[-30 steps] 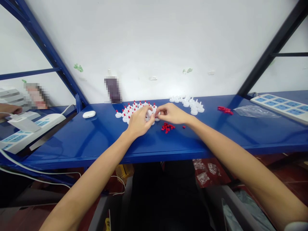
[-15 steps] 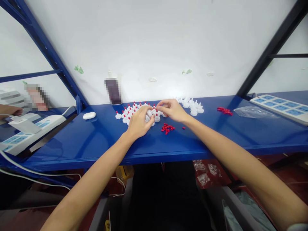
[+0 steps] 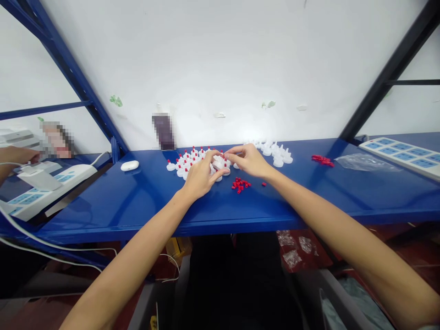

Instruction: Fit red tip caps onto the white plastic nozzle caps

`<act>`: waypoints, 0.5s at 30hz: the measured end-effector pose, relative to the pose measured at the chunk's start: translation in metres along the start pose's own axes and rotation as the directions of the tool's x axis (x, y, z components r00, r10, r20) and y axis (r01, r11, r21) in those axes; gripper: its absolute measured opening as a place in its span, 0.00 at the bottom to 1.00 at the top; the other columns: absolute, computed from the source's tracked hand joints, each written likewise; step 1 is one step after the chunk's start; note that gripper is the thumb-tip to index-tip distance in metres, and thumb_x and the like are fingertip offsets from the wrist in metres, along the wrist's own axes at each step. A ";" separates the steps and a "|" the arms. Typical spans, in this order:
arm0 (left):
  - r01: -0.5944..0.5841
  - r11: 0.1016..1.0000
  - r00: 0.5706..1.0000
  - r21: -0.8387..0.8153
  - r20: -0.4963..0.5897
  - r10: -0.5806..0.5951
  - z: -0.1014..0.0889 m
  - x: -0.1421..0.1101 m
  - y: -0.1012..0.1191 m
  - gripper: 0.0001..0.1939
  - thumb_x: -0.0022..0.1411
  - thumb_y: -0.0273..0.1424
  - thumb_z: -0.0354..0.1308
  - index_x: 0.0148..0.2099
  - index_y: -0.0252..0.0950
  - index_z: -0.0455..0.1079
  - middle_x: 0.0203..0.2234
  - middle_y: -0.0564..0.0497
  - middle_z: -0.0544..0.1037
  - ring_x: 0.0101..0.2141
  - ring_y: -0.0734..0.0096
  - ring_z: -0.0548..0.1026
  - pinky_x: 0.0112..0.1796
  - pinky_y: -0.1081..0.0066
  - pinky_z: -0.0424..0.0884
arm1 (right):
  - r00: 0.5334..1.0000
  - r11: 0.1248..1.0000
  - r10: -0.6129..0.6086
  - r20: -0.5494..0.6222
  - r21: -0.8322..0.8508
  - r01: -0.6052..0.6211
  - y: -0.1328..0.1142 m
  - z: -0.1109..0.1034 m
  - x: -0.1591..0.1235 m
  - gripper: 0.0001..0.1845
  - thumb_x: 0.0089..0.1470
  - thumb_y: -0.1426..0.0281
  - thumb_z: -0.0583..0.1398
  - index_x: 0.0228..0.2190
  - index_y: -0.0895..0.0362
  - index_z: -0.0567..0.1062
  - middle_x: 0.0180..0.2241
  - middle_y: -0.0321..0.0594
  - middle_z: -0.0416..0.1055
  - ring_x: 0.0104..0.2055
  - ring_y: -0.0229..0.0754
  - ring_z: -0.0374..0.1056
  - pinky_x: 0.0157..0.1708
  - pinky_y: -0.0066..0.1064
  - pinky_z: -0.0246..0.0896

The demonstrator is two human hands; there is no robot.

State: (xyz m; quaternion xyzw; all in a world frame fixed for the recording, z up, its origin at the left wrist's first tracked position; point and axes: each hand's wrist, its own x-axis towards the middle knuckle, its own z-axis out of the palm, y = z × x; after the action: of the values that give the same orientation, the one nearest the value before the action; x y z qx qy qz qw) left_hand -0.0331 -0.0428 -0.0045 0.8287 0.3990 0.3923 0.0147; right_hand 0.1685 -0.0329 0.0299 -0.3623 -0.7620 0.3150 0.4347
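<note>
Head view: a white cap (image 3: 218, 163) was held above the desk (image 3: 206, 211), near its middle, between the thumb and forefinger of the left grip (image 3: 198, 178). The thumb and forefinger were curved around it, and its outline was partly hidden by them. By the right grip (image 3: 250, 161), narrowed to a pinch, the space just beside the cap was occupied; whether a red tip was held between those fingertips could not be told.

Behind and to the left of the left grip, a cluster of red-tipped caps (image 3: 187, 160) was spread upright. Nearer the front edge, a small pile of red tips (image 3: 241, 184) was seen, with a single tip (image 3: 264, 184) set apart to its right. Behind the right grip, bare caps (image 3: 278, 154) were grouped, partly covered by it.

Farther right, a second red pile (image 3: 322, 160) was placed beside a clear bag (image 3: 364, 162), and beyond that a power strip (image 3: 407, 155) was laid. On the left, a white case (image 3: 129, 166) was set down, and a dark pixelated object (image 3: 164, 132) was leaned against the wall (image 3: 220, 59). At the far left, another person's hand (image 3: 21, 156) was seen near a white plug (image 3: 39, 178).
</note>
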 end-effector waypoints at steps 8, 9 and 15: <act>-0.072 0.987 0.997 -0.141 -0.013 0.071 0.001 -0.001 0.000 0.22 0.63 0.44 0.61 0.55 0.41 0.63 0.20 0.62 0.67 0.19 0.77 0.63 0.28 0.76 0.62 | 0.961 0.998 -0.018 0.277 0.066 -0.001 0.004 0.000 -0.002 0.17 0.58 0.61 0.58 0.40 0.60 0.78 0.19 0.33 0.70 0.21 0.36 0.66 0.25 0.28 0.60; -0.071 0.988 0.997 -0.138 -0.016 0.069 0.001 -0.002 0.000 0.21 0.64 0.43 0.61 0.55 0.41 0.64 0.21 0.62 0.67 0.20 0.77 0.64 0.29 0.76 0.62 | 0.957 0.997 -0.023 0.289 0.081 -0.001 0.004 -0.001 -0.002 0.17 0.58 0.60 0.58 0.42 0.60 0.77 0.20 0.33 0.71 0.21 0.36 0.67 0.25 0.28 0.61; -0.151 0.986 0.988 -0.065 0.008 0.152 -0.002 -0.003 0.002 0.16 0.69 0.32 0.49 0.57 0.40 0.62 0.31 0.53 0.74 0.29 0.70 0.72 0.36 0.71 0.67 | 0.952 0.994 -0.052 0.300 0.106 0.021 0.003 -0.002 -0.002 0.25 0.52 0.58 0.66 0.48 0.58 0.72 0.23 0.32 0.70 0.23 0.35 0.64 0.26 0.28 0.59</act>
State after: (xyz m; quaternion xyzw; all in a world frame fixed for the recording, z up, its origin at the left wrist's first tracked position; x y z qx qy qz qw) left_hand -0.0342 -0.0471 -0.0042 0.8582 0.3220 0.3995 0.0143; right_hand 0.1720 -0.0323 0.0276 -0.2732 -0.8091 0.3968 0.3365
